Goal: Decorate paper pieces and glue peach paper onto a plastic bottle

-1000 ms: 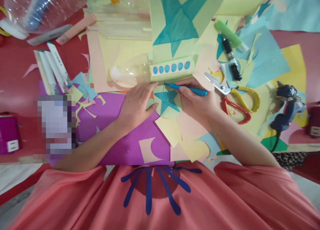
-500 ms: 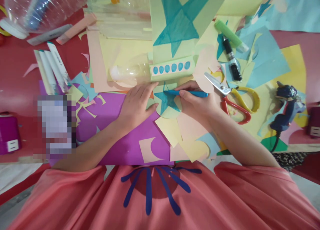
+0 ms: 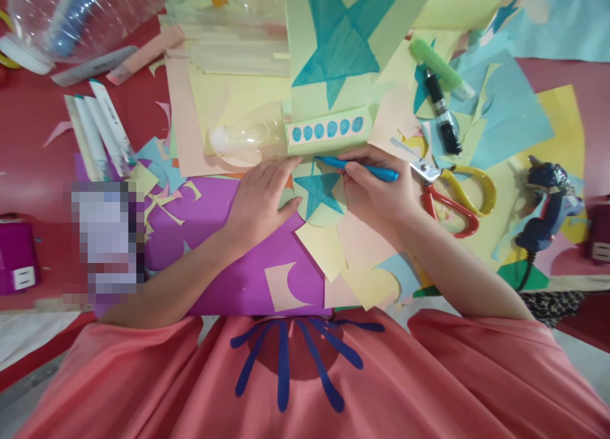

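bare purple sheet (image 3: 214, 274), bottle (image 3: 250, 141) ahead, scissors (image 3: 430, 172) rightward

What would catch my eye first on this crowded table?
Probably the big teal star at the top centre. Below it, the right hand holds a blue marker at a smaller star. Scissors with red and yellow handles lie right of that hand.

Clear bottle (image 3: 112, 20) upper left, purple box (image 3: 18, 248) far left.

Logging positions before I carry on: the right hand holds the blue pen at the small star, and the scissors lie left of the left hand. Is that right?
Only the scissors are wrong: the head view shows them just right of the right hand, which does hold the blue pen at the small star.
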`<state>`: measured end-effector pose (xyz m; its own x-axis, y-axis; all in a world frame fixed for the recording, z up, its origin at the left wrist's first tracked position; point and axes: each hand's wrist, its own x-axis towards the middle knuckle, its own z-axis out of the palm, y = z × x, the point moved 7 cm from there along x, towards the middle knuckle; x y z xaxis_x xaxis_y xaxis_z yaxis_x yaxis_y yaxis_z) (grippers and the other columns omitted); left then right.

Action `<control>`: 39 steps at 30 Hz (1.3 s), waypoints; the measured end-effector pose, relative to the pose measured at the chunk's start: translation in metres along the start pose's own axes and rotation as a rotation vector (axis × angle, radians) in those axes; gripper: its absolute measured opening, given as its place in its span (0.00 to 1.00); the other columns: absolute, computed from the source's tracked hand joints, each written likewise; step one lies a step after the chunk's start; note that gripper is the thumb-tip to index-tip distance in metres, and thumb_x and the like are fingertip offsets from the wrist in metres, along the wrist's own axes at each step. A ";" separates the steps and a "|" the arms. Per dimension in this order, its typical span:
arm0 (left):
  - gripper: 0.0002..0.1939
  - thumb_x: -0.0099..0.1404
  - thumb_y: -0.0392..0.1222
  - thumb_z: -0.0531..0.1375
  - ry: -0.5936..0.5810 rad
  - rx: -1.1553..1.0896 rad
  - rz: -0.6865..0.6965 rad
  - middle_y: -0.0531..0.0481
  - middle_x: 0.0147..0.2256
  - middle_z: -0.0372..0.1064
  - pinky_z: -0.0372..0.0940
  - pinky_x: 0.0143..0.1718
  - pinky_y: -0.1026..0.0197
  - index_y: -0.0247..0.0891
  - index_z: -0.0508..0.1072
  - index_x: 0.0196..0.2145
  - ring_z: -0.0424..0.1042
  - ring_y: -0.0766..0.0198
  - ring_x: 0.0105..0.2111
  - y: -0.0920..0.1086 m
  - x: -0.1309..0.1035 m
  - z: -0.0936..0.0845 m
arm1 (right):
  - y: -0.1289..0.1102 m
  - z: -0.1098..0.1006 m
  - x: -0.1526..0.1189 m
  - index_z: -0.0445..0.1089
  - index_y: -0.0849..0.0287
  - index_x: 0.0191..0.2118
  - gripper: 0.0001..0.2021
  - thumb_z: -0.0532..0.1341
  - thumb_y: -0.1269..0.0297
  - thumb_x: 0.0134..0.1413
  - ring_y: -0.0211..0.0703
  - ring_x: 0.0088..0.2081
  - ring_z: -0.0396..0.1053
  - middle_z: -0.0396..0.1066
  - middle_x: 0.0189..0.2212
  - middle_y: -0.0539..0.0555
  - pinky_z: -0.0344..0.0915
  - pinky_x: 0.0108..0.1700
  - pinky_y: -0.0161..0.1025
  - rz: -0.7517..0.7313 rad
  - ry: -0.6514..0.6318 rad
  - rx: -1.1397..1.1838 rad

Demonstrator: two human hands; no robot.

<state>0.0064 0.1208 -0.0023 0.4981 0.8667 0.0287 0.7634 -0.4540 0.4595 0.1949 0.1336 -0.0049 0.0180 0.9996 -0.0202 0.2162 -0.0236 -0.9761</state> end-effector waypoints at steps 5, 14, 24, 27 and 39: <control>0.25 0.67 0.41 0.57 0.013 0.007 -0.007 0.41 0.55 0.69 0.62 0.58 0.45 0.40 0.60 0.61 0.67 0.49 0.57 0.000 0.000 -0.001 | 0.004 0.001 0.000 0.75 0.53 0.33 0.10 0.67 0.53 0.51 0.44 0.36 0.76 0.77 0.31 0.51 0.76 0.41 0.45 0.001 -0.025 0.022; 0.25 0.67 0.40 0.57 0.011 -0.002 0.002 0.39 0.56 0.69 0.62 0.58 0.45 0.38 0.60 0.61 0.66 0.48 0.57 0.002 0.000 -0.002 | -0.001 0.006 -0.004 0.76 0.54 0.31 0.06 0.65 0.59 0.53 0.42 0.32 0.73 0.75 0.27 0.50 0.74 0.37 0.43 0.035 -0.111 0.001; 0.25 0.67 0.40 0.58 0.024 0.009 0.002 0.40 0.55 0.69 0.61 0.58 0.46 0.39 0.60 0.61 0.67 0.49 0.57 0.000 -0.001 -0.001 | -0.008 0.000 -0.002 0.74 0.53 0.30 0.04 0.64 0.62 0.55 0.42 0.32 0.72 0.74 0.27 0.50 0.73 0.39 0.44 0.009 -0.041 -0.003; 0.26 0.67 0.40 0.58 0.022 0.024 0.019 0.38 0.56 0.69 0.62 0.57 0.46 0.36 0.59 0.61 0.67 0.48 0.57 0.001 -0.001 0.000 | -0.006 0.000 -0.001 0.75 0.53 0.31 0.06 0.65 0.58 0.54 0.41 0.32 0.73 0.75 0.27 0.50 0.75 0.40 0.44 0.002 -0.001 0.008; 0.25 0.68 0.41 0.57 -0.003 0.022 0.008 0.40 0.55 0.69 0.62 0.57 0.47 0.37 0.59 0.61 0.67 0.49 0.57 0.002 0.000 -0.002 | -0.003 0.002 -0.002 0.74 0.55 0.28 0.05 0.64 0.62 0.52 0.43 0.32 0.75 0.77 0.27 0.50 0.75 0.36 0.42 0.014 -0.053 -0.049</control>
<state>0.0069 0.1201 -0.0001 0.5056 0.8622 0.0302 0.7679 -0.4657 0.4400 0.1926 0.1315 -0.0027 -0.0303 0.9985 -0.0467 0.2641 -0.0370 -0.9638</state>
